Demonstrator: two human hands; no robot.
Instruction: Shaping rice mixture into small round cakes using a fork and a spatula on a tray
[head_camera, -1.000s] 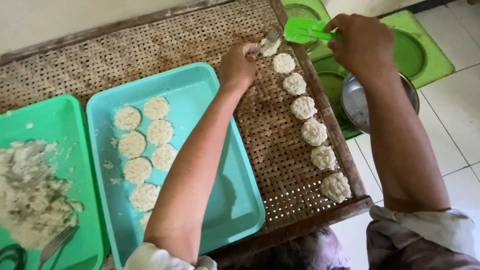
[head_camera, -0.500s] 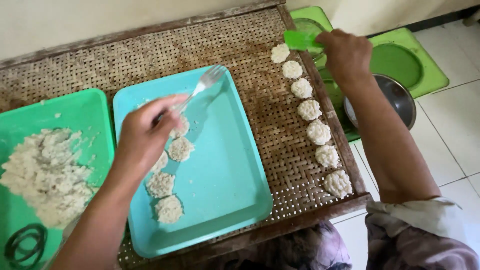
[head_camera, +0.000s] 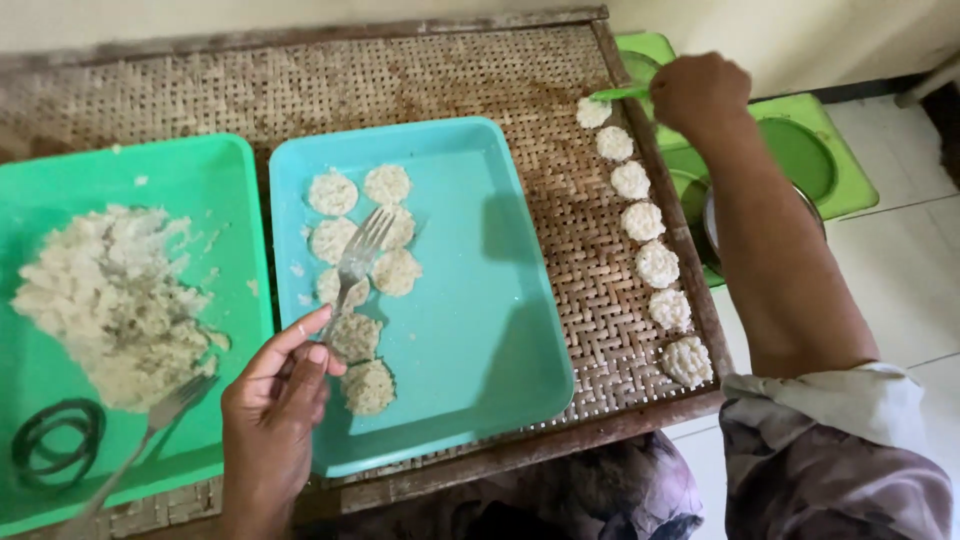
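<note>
- The left hand (head_camera: 275, 400) pinches a metal fork (head_camera: 352, 268) by its handle, tines resting among the patties (head_camera: 365, 262) in the blue tray (head_camera: 500, 330)
- Those flat pale rounds lie in two loose columns in the left half of the blue tray; its right half is bare
- The right hand (head_camera: 698, 92) is closed around a green spatula (head_camera: 618, 94), up beyond the blue tray's far right corner, right by the top of the patty row (head_camera: 640, 225)
- That row of seven rounds runs down the woven mat (head_camera: 450, 80) to the right of the blue tray, along the mat's edge
- As a judgement: the transfer looks about half done, with seven rounds laid out on the mat and some eight left in the blue tray
- Left of the blue tray, a green tray (head_camera: 215, 170) holds a heap of loose rice mix (head_camera: 110, 300), a second fork (head_camera: 150, 430) and a dark ring (head_camera: 55, 450), so more shaping seems left too
- The mat sits in a worn wooden frame (head_camera: 540, 445)
- Right of the frame, green lids (head_camera: 800, 150) and a metal bowl (head_camera: 712, 225) sit low, over a white tiled floor (head_camera: 900, 280); a pale wall (head_camera: 300, 15) runs behind
</note>
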